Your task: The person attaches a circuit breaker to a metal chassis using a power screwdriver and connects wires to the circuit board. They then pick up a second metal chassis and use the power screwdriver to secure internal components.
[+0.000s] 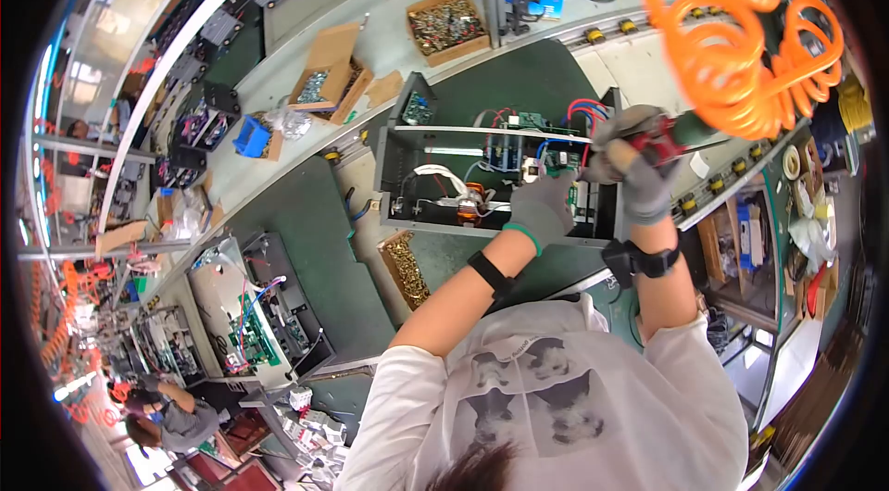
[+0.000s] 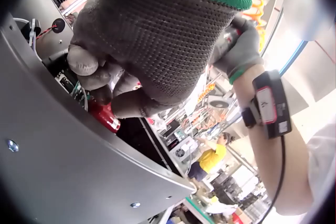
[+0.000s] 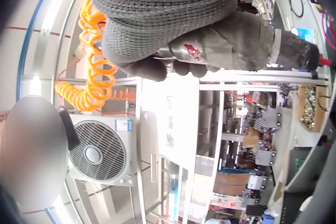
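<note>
My left hand (image 1: 544, 204), in a grey glove with a green cuff, reaches into the right part of an open dark metal chassis (image 1: 500, 224). In the left wrist view its curled fingers and thumb pinch a small red cylindrical part (image 2: 106, 117) just inside the chassis wall. My right hand (image 1: 645, 178), also gloved, grips a power screwdriver (image 3: 236, 45) wrapped in grey tape, held at the chassis's right end. Its red tip (image 3: 325, 62) shows in the right wrist view. Inside the chassis are a copper-wound coil (image 1: 472, 202), circuit boards and wires.
A coiled orange air hose (image 1: 732, 74) hangs at the upper right. Boxes of screws (image 1: 446, 23) stand behind the chassis, and another screw box (image 1: 405, 270) lies at its front left. A second opened chassis (image 1: 259, 315) sits further left on the green bench mat (image 1: 324, 241).
</note>
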`<control>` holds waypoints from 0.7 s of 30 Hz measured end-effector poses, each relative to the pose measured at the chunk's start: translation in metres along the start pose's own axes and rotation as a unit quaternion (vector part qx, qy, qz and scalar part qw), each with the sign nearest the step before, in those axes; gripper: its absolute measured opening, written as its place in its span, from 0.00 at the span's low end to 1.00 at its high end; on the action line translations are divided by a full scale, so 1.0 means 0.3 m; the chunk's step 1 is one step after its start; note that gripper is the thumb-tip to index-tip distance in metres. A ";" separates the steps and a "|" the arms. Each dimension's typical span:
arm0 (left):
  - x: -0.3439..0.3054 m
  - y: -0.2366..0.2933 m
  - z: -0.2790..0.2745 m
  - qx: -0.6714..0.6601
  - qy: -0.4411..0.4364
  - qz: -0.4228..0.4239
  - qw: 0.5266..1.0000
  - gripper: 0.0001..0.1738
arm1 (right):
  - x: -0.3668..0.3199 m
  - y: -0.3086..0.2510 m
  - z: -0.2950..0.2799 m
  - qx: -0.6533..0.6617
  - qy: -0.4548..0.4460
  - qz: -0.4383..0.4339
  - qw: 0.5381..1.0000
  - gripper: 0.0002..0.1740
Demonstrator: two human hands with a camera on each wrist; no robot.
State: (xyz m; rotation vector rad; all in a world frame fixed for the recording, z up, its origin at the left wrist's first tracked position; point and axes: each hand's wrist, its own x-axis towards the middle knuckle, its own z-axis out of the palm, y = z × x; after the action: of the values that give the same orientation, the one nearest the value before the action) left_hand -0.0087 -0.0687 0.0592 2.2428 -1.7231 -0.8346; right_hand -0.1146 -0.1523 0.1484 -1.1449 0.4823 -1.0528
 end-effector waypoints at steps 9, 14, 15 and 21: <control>-0.409 -0.385 0.019 -0.221 0.413 -0.133 0.874 0.21 | 0.082 -0.049 -0.320 -0.285 0.141 0.146 0.937 0.13; -0.473 -0.509 0.128 -0.513 0.373 -0.330 0.699 0.19 | 0.111 0.169 -0.492 -0.416 0.124 0.262 0.862 0.16; -0.460 -0.497 0.119 -0.669 0.304 -0.365 0.572 0.18 | 0.126 0.199 -0.480 -0.415 0.123 0.264 0.862 0.16; -0.357 -0.490 0.030 -0.785 0.212 -0.387 0.434 0.22 | 0.267 0.299 -0.429 -0.465 0.072 0.238 0.850 0.24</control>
State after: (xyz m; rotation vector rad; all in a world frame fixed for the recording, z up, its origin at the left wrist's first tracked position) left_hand 0.0903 0.0778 0.0159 1.2215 0.6412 -1.0358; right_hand -0.1391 -0.2828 0.0326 -1.6581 1.4220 -0.4290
